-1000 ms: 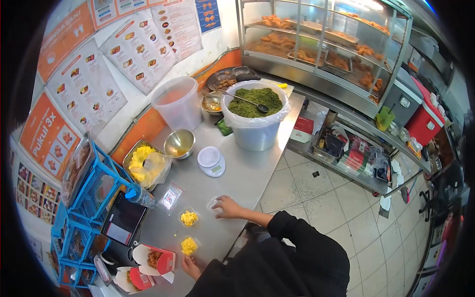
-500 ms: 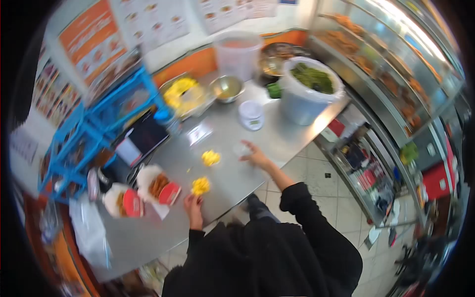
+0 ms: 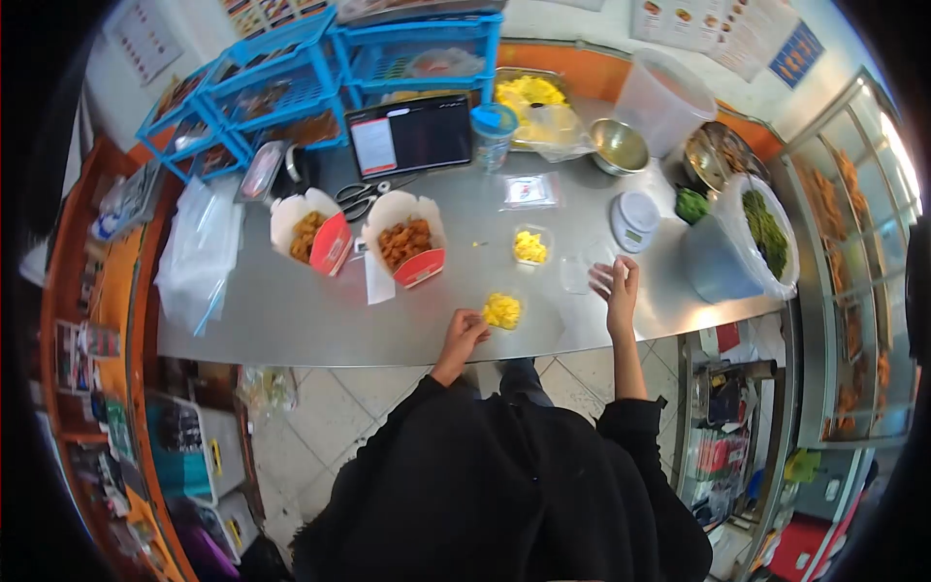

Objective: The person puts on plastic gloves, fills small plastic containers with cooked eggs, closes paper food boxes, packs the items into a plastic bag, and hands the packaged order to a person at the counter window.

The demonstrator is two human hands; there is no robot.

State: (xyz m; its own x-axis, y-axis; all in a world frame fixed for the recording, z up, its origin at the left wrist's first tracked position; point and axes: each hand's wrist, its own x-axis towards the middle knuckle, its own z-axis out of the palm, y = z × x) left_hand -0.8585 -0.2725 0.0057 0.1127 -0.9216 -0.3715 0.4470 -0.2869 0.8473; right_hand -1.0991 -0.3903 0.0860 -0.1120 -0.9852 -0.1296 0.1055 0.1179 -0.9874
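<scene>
Steel table [image 3: 388,325], yellow-filled cup [image 3: 502,310] just beside left grip [image 3: 464,337], hold unclear, right grip [image 3: 621,293] spread

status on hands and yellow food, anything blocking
Left hand at nearer clear plastic tub of yellow food. Right hand open. White round scale beyond it, apparently not blocking.

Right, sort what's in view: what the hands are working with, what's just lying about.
Likely in use:
near yellow-filled tub, by left hand
far yellow-filled tub
clear plastic piece, by right hand

Likely just lying about:
scissors
tablet
plastic bags
</scene>
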